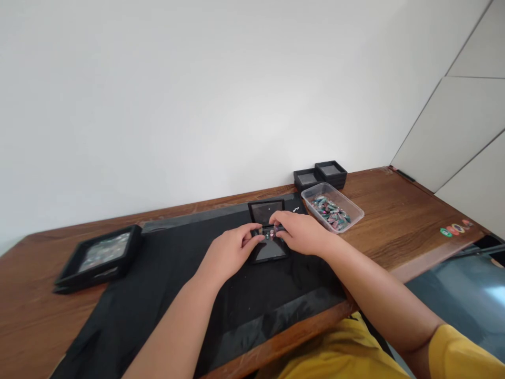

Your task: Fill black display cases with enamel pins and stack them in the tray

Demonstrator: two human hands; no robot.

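A hinged black case (270,252) with clear film in both halves lies opened flat on a dark mat. Small shiny coloured pieces (270,235) rest on the near half, close to the hinge. From the left, my left hand (229,247) reaches in with thumb and forefinger closed at the row's end; what is between them is too small to make out. Over the case's right side, my right hand (302,231) pinches a small shiny purplish piece (278,229). Its fingers partly cover the lid (262,212).
Right of the case stands a clear plastic tub (355,211) of iridescent pieces (329,210). Stacked black frame cases (331,171) are behind it, against the wall. More black frames (71,279) lie at left. The black mat (165,284) covers the wooden table (390,210).
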